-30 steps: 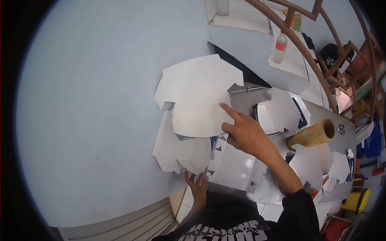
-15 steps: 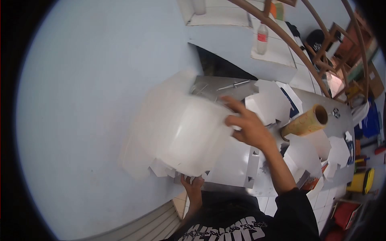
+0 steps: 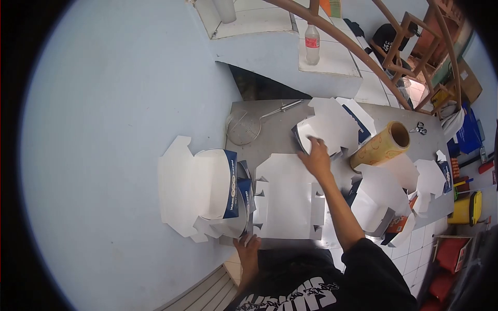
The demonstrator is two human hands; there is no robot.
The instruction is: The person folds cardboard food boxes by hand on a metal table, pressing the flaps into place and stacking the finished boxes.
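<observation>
My right hand (image 3: pixel 317 158) is over the near side of an open paper food box (image 3: pixel 332 124) at the back of the table. Its fingers are spread, with the fingertips at the box's white inside. My left hand (image 3: pixel 248 251) rests at the table's front edge, fingers apart, just below the stacked food boxes (image 3: pixel 210 181). These boxes are white inside with dark blue printed sides, their lids open toward the wall. A flat unfolded box sheet (image 3: pixel 289 197) lies white side up between my hands.
A wire strainer (image 3: pixel 244 127) lies at the back left. To the right are a large roll of wrap (image 3: pixel 381 145), scissors (image 3: pixel 418 128) and more open boxes (image 3: pixel 381 199). A bottle (image 3: pixel 312 45) stands on the tiled ledge behind a brown railing (image 3: pixel 347 39). Another person (image 3: pixel 389 41) sits beyond it.
The white box, blurred in front of me before, now stands with the stack at the left wall. My right hand has moved right and back to another open box. The strainer is uncovered.
</observation>
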